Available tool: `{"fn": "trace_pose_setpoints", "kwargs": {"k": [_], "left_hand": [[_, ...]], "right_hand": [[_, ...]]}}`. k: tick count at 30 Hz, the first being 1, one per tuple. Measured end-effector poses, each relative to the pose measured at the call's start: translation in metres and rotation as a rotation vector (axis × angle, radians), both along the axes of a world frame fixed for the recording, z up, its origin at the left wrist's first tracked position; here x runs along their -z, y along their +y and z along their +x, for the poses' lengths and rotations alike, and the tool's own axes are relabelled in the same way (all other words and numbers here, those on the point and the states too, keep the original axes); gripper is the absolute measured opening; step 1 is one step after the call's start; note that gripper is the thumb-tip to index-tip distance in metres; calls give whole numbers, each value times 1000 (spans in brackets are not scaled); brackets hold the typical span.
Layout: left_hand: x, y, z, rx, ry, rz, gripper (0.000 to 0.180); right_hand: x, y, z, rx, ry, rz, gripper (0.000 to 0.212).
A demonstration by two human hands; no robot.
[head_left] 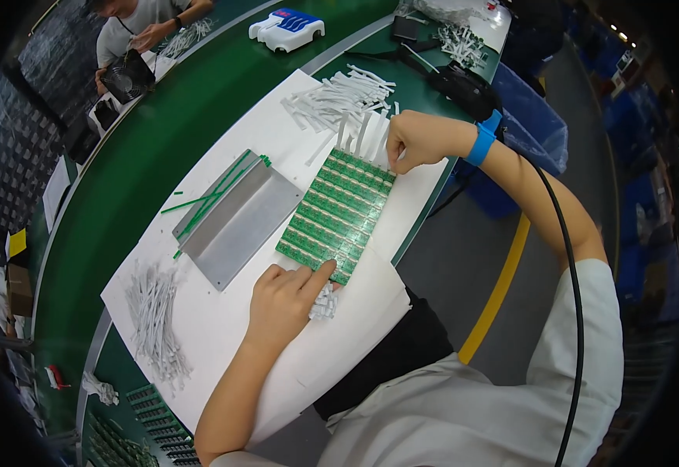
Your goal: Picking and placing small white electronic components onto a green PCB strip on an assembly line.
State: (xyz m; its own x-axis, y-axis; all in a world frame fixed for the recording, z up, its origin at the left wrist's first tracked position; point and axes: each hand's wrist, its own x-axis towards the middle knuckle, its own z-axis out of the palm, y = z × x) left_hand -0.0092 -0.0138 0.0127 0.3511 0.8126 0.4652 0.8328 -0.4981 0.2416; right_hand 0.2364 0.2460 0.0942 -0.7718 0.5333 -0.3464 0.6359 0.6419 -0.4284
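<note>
A green circuit board panel (328,206), divided into many small rows, lies tilted on the white sheet in front of me. My left hand (281,303) is at its near edge, index finger stretched onto the board and the other fingers curled; the thumb is mostly hidden. At the far right corner my right hand (417,142) is closed, fingertips down against the panel; what they pinch is hidden. Several white strips (363,134) stick out from the panel's far edge beside my right hand. Small white pieces (324,303) lie by my left hand, partly covered.
A grey metal tray (238,226) with green strips on it lies left of the panel. White strips form a far pile (343,97) and a near-left pile (157,323). More boards (161,420) lie at lower left. Beyond the green belt sits another person (133,31).
</note>
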Motion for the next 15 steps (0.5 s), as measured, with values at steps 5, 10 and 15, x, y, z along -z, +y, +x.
{"fn": "trace_pose_setpoints", "kwargs": {"k": [5,10,15], "left_hand": [[-2,0,1,-11,-27,-12,32],[-2,0,3,-20,-28,-9,34],[-8,-2,0,-5,-34,-43,36]], "right_hand": [[10,-2,9,-73,129,42,16],[4,-32,20,51,222,371,22],[32,-59,41,578,986,707,32]]}}
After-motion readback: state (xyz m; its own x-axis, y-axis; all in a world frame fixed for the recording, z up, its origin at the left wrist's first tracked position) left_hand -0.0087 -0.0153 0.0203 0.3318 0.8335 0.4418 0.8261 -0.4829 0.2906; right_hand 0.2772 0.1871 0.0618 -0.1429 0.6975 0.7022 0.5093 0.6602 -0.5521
